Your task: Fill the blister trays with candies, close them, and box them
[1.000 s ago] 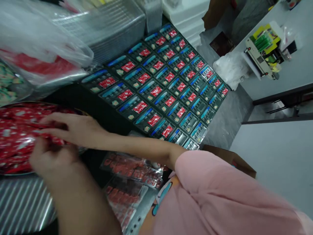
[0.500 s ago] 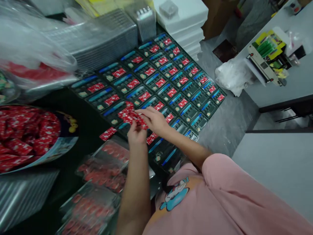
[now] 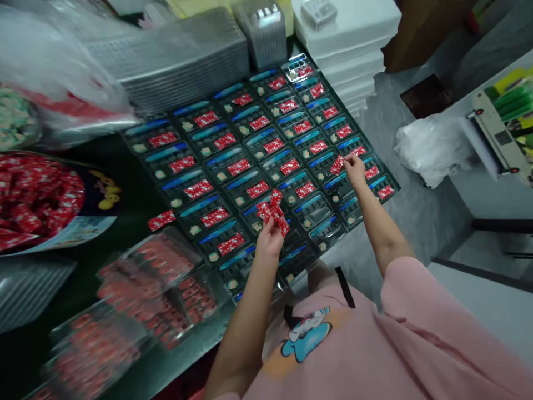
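"Listing nearest first, what came at the front?"

"One pink shirt (image 3: 353, 344), cartoon print on the front. To its left, clear packs of reddish pieces (image 3: 150, 261), heaped and overlapping."

"And the hands?"

"Well apart. Left hand (image 3: 270, 238): one, fingers closed around a bunch of red packets (image 3: 273, 210), white-flecked, raised over the tray rows. Right hand (image 3: 355, 169): one, farther out, fingertips pinching a single red packet (image 3: 337, 165). Whether that packet touched the tray beneath, I could not fairly tell from this angle."

"Table contents?"

"One loose red packet (image 3: 161, 220), flat beside the rows. One round tub (image 3: 95, 225), far left, filled with more of the same. Clear trays (image 3: 320, 215), in a slanted grid: blue pens (image 3: 182, 179) and small pale pieces (image 3: 177, 203) throughout; red packets in most, several trays near the hands without."

"Beyond those?"

"One stack of nested plastic trays (image 3: 187, 61); white foam boxes (image 3: 345, 39), piled; one white plastic bag (image 3: 433, 147), on the floor."
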The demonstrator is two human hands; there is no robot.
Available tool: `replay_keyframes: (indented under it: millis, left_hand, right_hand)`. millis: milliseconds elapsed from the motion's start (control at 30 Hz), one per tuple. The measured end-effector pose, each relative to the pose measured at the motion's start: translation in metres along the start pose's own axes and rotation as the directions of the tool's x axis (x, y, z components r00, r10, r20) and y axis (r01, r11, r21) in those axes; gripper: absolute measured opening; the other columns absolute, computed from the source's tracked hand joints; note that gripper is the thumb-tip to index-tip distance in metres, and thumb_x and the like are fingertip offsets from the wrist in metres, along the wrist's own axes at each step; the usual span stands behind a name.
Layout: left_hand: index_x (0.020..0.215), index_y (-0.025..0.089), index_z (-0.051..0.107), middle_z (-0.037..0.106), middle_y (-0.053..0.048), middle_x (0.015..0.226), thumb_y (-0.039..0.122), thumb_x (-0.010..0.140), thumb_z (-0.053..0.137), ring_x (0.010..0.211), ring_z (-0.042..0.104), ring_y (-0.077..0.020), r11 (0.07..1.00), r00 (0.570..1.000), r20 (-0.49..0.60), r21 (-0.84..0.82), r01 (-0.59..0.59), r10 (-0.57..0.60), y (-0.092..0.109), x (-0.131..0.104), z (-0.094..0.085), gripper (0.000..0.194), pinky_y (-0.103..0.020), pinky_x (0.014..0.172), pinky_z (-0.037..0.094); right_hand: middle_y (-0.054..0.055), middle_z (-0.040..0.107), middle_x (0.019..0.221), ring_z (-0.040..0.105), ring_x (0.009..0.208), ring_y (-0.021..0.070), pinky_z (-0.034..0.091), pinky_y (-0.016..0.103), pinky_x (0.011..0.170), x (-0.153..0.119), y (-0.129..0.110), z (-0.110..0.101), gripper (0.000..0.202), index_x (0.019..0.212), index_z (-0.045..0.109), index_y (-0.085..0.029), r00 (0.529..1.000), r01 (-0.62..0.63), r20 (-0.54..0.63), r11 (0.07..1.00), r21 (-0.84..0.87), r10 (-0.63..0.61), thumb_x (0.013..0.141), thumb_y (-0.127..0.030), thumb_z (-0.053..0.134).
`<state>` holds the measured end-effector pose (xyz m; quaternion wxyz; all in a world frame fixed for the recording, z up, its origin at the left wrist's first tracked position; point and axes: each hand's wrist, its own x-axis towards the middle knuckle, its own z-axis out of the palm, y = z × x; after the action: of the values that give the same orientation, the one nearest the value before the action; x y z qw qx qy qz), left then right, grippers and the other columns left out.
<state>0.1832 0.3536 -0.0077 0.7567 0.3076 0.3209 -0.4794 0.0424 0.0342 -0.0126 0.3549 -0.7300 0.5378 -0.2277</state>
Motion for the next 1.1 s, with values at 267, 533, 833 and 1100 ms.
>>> replay_keyframes:
  millis: [267,533,833,1100]
  left_hand:
    - [0.105,0.020,0.064,0.074,-0.004,0.092,0.003,0.093,0.042,0.081,0.072,-0.0129,0.997,0.993,-0.106,-0.045,-0.066,0.061,-0.026,-0.004,0.003,0.030,-0.026,0.075,0.058]
    - [0.099,0.020,0.063,0.073,0.000,0.085,-0.001,0.089,0.048,0.079,0.070,-0.0112,0.992,0.988,-0.105,0.053,-0.112,0.117,-0.066,0.009,0.034,0.028,-0.032,0.089,0.055]
    - [0.104,0.022,0.062,0.073,0.000,0.094,-0.002,0.081,0.059,0.086,0.069,-0.0104,0.972,0.999,0.018,0.233,0.029,-0.034,-0.114,0.012,0.032,0.034,-0.030,0.096,0.051]
    - [0.101,0.018,0.061,0.071,-0.001,0.086,-0.004,0.082,0.055,0.076,0.069,-0.0099,0.970,0.989,-0.089,0.202,0.137,-0.122,-0.132,0.013,0.019,0.029,-0.028,0.089,0.055]
  right_hand:
    - [0.008,0.069,0.083,0.059,0.078,0.0200,0.045,0.033,0.083,0.022,0.031,0.021,0.010,0.084,0.065,-0.017,0.999,0.002,0.037,0.980,-0.201,0.006,0.077,-0.019,0.058]
    - [0.008,0.066,0.093,0.058,0.084,0.0191,0.047,0.035,0.085,-0.012,0.017,0.016,0.026,0.093,0.068,-0.017,0.976,0.160,0.139,0.986,0.048,-0.165,0.082,-0.040,0.062]
    - [-0.001,0.066,0.076,0.057,0.066,0.0140,0.048,0.028,0.069,-0.116,-0.009,0.002,0.035,0.105,0.069,-0.020,0.871,-0.052,0.469,0.922,0.383,-0.146,0.082,-0.046,0.062]
    - [0.001,0.063,0.074,0.055,0.066,0.0163,0.046,0.031,0.073,-0.059,0.069,-0.040,0.031,0.106,0.067,-0.015,0.990,-0.035,0.134,0.999,0.020,0.032,0.083,-0.034,0.057]
